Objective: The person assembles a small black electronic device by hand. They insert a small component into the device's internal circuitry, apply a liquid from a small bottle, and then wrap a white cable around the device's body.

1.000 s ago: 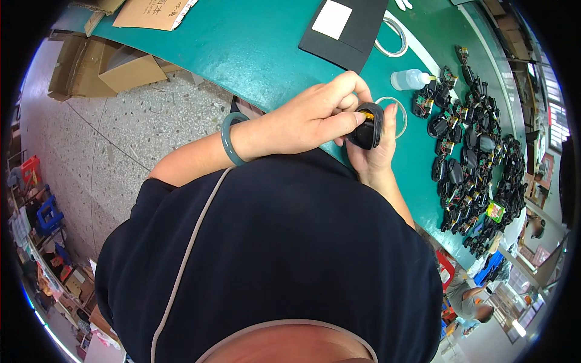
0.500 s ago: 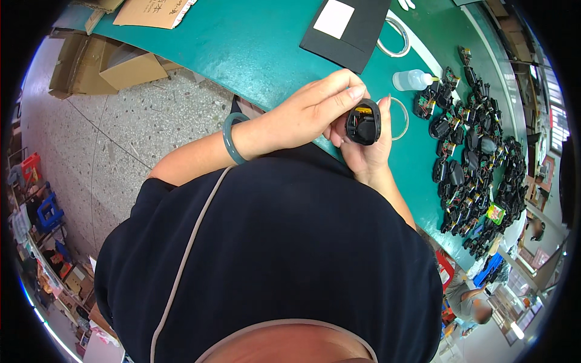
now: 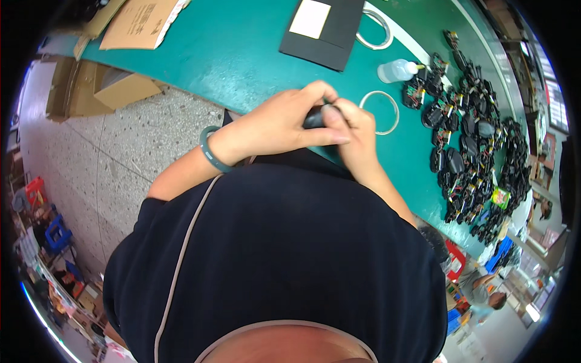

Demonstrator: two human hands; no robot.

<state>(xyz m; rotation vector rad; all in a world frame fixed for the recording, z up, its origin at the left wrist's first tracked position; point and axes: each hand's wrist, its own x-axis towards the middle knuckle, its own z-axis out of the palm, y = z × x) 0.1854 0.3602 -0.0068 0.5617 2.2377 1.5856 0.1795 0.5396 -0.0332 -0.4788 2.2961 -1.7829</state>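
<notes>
Both hands meet over the near edge of the green table around a small black plastic housing (image 3: 313,118). My left hand (image 3: 281,124) is closed round its left side, with the thumb stretched across toward my right hand. From the right, my right hand (image 3: 358,130) closes on the housing with bent fingers. Only a dark rounded part of the housing shows between the hands; its open side is hidden. Just beyond my right hand, a thin pale ring (image 3: 397,115) lies on the table.
Many black housings with wires and circuit boards (image 3: 466,145) are heaped on the right. Nearer stand a translucent bottle (image 3: 397,71), a tape roll (image 3: 387,36) and a black folder (image 3: 333,45) with a pale label. Cardboard (image 3: 136,27) lies at far left; an opened carton (image 3: 124,91) sits below.
The housing has turned so its open face with the yellow part no longer shows. My right hand has come over it, and both hands have shifted slightly left.
</notes>
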